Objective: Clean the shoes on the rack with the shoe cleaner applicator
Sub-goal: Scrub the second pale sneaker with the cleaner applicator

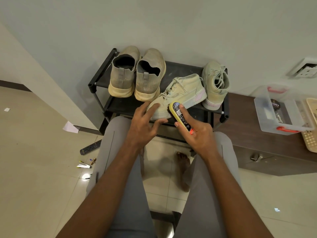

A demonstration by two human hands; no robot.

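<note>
A: Near end: our right hand (197, 133) grips the yellow shoe cleaner applicator (180, 115), thumb and fingers curled round it, brush side against the laced sneaker (178, 95).
B: Left?
A: Our left hand (145, 124) has fingers spread, tips resting on that sneaker's toe, at 9 o'clock of the applicator.
B: Sneaker position?
A: On its side at the rack (101, 79) front. Its mate (216, 85) upright at 2 o'clock. Slip-on pair (137, 74) at 11 o'clock, heels toward us.
</note>
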